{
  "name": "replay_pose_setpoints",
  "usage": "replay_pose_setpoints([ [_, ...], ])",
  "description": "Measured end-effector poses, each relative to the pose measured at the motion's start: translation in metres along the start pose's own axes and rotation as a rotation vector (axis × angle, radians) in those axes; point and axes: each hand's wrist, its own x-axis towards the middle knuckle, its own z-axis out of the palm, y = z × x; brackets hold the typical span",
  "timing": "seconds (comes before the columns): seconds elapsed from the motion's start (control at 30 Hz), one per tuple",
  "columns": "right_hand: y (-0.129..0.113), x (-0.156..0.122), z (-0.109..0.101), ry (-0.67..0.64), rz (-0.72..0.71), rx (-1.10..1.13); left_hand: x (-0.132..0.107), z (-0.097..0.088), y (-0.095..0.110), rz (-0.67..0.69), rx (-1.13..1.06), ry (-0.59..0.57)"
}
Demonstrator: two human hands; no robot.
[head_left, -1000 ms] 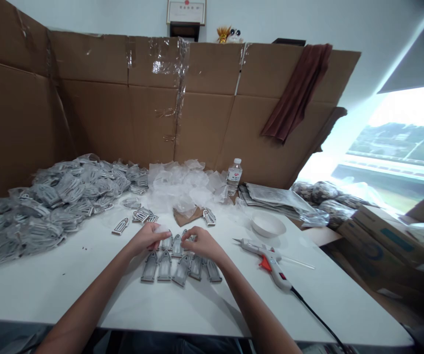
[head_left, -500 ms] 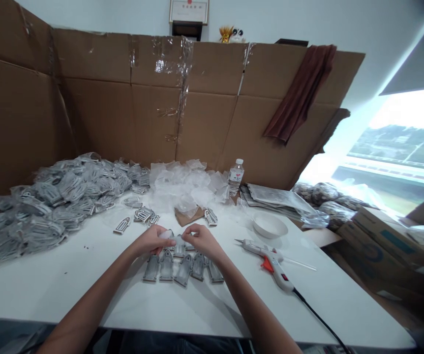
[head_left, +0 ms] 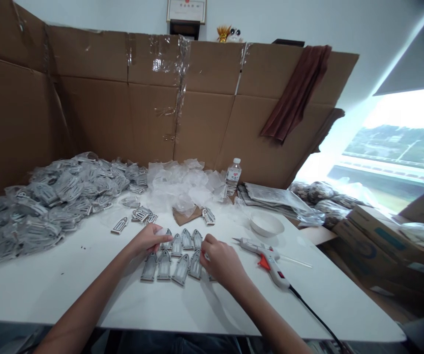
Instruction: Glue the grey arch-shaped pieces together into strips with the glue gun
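Observation:
Two rows of grey, arch-topped flat pieces (head_left: 164, 265) lie on the white table in front of me. At the left end of the upper row, my left hand (head_left: 150, 238) pinches a small whitish translucent piece (head_left: 165, 231) between thumb and fingers. My right hand (head_left: 220, 259) is lowered over the right end of the rows, fingers drawn together against the grey pieces there. It partly covers the rightmost piece, and what its fingertips hold is hidden.
A hot glue gun (head_left: 265, 258) lies to the right, its cord running toward the front edge. Behind it stands a shallow white bowl (head_left: 266, 225). Bagged grey pieces (head_left: 49, 196) are heaped at left. Crumpled clear bags (head_left: 182, 184) and a water bottle (head_left: 233, 176) sit by the cardboard wall (head_left: 153, 113).
My right hand has moved right and down, from beside my left hand to the right end of the rows. My left hand stays nearly in place. More upper-row pieces are now uncovered.

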Motion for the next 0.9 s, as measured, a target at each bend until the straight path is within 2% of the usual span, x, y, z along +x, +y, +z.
replay_pose_setpoints([
  [0.17, -0.01, -0.009, 0.019, -0.035, -0.042, -0.016, -0.004, 0.001, 0.009, -0.05, -0.043, -0.022],
  [0.33, -0.01, -0.008, 0.015, -0.069, -0.057, 0.127, -0.012, 0.0, 0.024, -0.092, -0.124, -0.118],
  [0.47, -0.016, 0.004, 0.011, -0.02, 0.011, 0.311, -0.016, 0.001, 0.028, -0.084, -0.185, -0.27],
  [0.63, -0.026, 0.025, 0.021, -0.039, 0.067, 0.541, -0.016, 0.002, 0.024, -0.032, -0.216, -0.45],
  [0.9, -0.02, 0.041, 0.031, -0.084, 0.086, 0.728, -0.016, 0.0, 0.023, 0.025, -0.195, -0.538],
])
